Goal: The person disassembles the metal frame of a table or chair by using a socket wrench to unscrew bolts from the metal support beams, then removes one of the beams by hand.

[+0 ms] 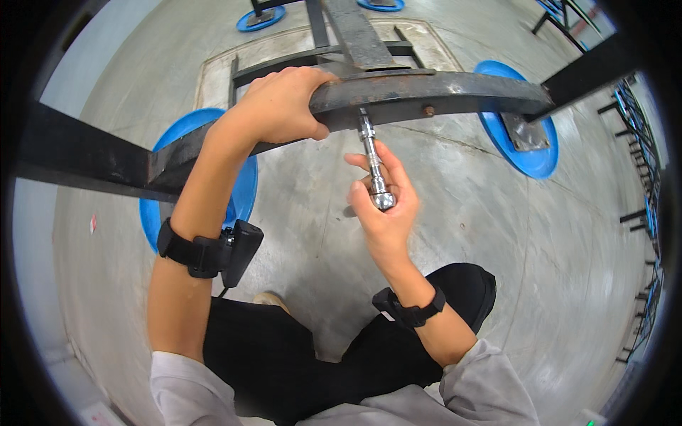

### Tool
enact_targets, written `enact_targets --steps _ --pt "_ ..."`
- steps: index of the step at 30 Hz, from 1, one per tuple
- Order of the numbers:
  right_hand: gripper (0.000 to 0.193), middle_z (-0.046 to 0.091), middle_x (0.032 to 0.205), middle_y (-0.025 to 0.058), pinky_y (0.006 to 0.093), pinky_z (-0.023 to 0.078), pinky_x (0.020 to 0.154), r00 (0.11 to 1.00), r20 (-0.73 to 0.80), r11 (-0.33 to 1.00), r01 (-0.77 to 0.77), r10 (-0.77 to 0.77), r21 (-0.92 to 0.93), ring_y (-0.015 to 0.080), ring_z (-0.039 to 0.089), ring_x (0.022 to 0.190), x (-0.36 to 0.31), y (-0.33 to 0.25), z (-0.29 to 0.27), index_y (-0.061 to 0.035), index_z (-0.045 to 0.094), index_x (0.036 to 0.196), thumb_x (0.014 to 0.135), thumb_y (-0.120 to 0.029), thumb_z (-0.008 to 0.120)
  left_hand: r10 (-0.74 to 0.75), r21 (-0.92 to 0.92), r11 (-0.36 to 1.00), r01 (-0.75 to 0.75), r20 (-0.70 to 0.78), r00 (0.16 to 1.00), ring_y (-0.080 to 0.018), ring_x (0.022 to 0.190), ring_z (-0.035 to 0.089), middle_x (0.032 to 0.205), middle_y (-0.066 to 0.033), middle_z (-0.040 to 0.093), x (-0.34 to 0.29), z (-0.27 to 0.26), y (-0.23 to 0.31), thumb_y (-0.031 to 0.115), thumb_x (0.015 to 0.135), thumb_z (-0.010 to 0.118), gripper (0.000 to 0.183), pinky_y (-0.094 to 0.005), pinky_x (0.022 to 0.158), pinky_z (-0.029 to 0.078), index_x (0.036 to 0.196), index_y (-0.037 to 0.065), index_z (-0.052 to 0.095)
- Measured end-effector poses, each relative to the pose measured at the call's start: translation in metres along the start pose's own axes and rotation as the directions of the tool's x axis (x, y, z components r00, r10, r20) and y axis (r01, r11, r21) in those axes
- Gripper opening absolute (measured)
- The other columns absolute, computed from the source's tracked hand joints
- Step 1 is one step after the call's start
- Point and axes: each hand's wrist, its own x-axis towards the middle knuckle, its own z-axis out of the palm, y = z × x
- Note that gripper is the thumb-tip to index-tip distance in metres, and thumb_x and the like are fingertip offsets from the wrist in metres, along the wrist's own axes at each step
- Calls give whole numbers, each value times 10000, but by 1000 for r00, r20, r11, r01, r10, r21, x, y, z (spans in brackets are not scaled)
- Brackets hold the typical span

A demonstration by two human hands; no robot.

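A black metal beam runs crosswise in front of me, part of a steel frame. My left hand is closed over it, fingers on top and thumb on the near face. In my right hand, a chrome socket wrench with an extension is held between thumb and fingers. The wrench's far end meets the beam's near face, right of my left hand; whatever fastener sits there is hidden. Farther right on the same face, a rusty bolt head sticks out.
Black legs slope outward at both ends of the beam, above blue round dishes on the grey concrete floor. Another black bar extends away from the beam. Black frames with blue parts line the right side. My knees are below.
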Motion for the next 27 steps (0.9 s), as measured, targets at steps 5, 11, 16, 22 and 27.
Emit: enact_targets --steps 5,11,16,22,27 --pt "459 598 786 36 203 381 510 998 -37 966 48 -60 -254 29 489 619 2 1 1 10 468 1198 747 41 549 -20 8 1000 20 32 999 -330 1024 573 1095 -164 613 2 -7 3 268 553 717 676 -370 873 457 1173 43 571" --pt "480 553 606 110 342 443 517 945 245 460 321 -218 -828 254 556 517 12 -21 -19 13 463 1177 708 -19 559 -16 -6 1000 16 47 999 -332 1048 569 1124 -161 608 8 -1 5 261 550 709 684 -390 886 456 1197 82 580" --pt "470 592 658 149 437 467 552 923 383 5 383 25 -924 363 587 610 14 -49 -19 -4 460 1155 710 -91 583 -6 -16 1000 7 60 998 -327 1027 586 1094 -159 624 4 0 0 242 549 705 677 -386 877 464 1197 91 583" --pt "184 508 597 25 257 368 487 985 157 662 71 71 -746 105 487 524 10 -33 -26 20 532 914 747 -57 541 -8 -5 1000 8 47 999 -325 1002 600 1048 -163 640 1 0 1 253 550 720 701 -381 878 463 1210 74 568" --pt "227 485 672 51 241 340 551 932 67 922 -362 356 140 104 398 531 3 -22 -6 23 501 1003 780 -19 512 -2 12 1000 2 34 999 -340 1024 583 1087 -173 623 -3 1 -4 279 554 720 702 -386 887 455 1205 67 568"
